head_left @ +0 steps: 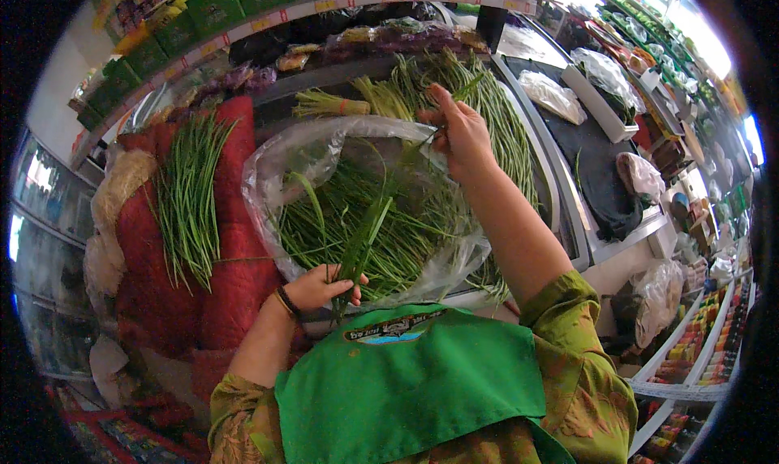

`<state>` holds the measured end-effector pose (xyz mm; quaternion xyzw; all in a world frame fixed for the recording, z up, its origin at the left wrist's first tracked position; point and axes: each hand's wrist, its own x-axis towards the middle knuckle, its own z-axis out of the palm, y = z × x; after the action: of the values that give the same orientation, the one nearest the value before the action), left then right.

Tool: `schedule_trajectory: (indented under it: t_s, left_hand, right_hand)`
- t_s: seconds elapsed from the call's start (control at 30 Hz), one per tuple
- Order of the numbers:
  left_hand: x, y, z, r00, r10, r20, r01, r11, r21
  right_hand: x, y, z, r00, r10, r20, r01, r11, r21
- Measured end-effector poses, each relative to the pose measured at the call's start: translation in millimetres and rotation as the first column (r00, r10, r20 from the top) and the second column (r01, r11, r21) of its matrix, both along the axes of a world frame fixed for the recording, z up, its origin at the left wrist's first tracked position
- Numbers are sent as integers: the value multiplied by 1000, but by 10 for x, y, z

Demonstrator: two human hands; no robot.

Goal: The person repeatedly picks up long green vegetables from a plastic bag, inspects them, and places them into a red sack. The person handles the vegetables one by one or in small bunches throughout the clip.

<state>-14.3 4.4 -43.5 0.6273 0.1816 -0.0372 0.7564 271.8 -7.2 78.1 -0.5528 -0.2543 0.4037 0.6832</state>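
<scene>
My left hand (329, 287) is closed around a small bunch of chives (363, 241), flat green leaves pointing up and away from me. It hovers over the near rim of a large clear plastic bag (264, 176), opened wide and full of loose chives (357, 196). Beyond the bag's far right rim, my right hand (462, 135) is raised with bent fingers. A thin green leaf seems pinched in it, though the fingertips partly hide it. On the left, a separate pile of chives (193, 192) lies across a red padded cloth (235, 302).
Long green beans (487, 115) lie behind and right of the bag. Tied bundles of pale green stalks (329, 104) rest at its far edge. A shelf of green boxes (215, 13) overhangs the back. To the right are a white tray (600, 107) and plastic-wrapped goods (552, 94).
</scene>
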Motion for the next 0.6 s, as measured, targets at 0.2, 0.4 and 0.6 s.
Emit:
schedule_trajectory:
  t_s: [0.2,0.4,0.6]
  left_hand:
    - [3,0,-125,997,69,-16,-69,997,18]
    - [84,-13,-171,996,86,-34,-85,996,40]
    - [98,-40,-36,995,98,-12,-96,992,87]
  right_hand:
    - [-357,-332,-39,920,278,275,-272,960,-60]
    - [-1024,-476,-300,748,653,118,-652,756,-55]
    - [-1016,-463,-315,795,606,-17,-605,795,46]
